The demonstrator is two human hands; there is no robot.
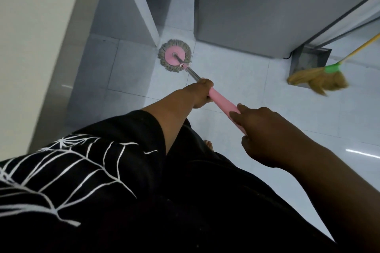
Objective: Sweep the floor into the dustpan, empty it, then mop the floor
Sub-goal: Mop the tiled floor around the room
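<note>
The floor (253, 92) is filling the middle of the frame: pale, glossy square tiles with thin grout lines, catching streaks of light at the right edge. A cream wall (30, 37) is running down the upper left. A tall, flat grey cabinet (257, 6) is standing at upper centre, with a narrow gap opening on its left.

The mop head (174, 55) is sitting flat on the tiles at the mouth of that gap, just above frame centre. It is a round pink plastic disc ringed with stringy grey-beige yarn. Its shaft (223, 103) is slanting toward the lower right, bare metal first, then a smooth pink sleeve.

The left hand (202, 93) is gripping where metal meets pink, fingers (205, 82) clenched around it. The right hand (265, 135), nearer the lens at centre right, is holding the pink end, fingers (236, 116) curling round it.

At the right edge a broom (316, 81) is leaning in: yellow stick, green collar, straw-coloured bristles splaying on the tiles, all a bit blurred. Behind it a grey rectangular recess (308, 57) is showing, possibly a drain, too dim to say. A black shirt (82, 170) printed with white web lines is covering the lower left.
</note>
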